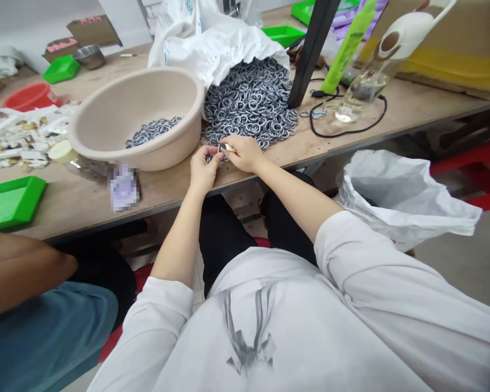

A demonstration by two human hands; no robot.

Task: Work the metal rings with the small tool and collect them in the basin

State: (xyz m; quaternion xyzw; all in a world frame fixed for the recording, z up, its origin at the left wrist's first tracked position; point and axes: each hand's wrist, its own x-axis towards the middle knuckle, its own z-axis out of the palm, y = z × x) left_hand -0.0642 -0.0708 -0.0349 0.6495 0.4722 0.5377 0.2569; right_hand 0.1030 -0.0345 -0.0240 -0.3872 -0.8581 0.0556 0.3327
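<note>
At the table's front edge my two hands meet, fingertips almost touching. My left hand (204,170) is closed, pinching a small grey ring (219,148) between thumb and fingers; another ring shows partly by the palm. In my right hand (245,154) is a small knife-like tool (229,147) with a pale handle, its dark end against the ring; the exact kind is hard to make out. Just beyond lies a large heap of grey rings (249,103), spilling from a white sack (228,46). Left of it stands a beige basin (139,90) with more rings (153,132) inside.
A black post (312,54) rises behind the heap. To the right are a clear bottle (359,92) and a black cable (351,135). A white bag (396,185) hangs open below the table edge. White parts (28,130), a green tray (16,204) and a co-worker's arm (24,269) are left.
</note>
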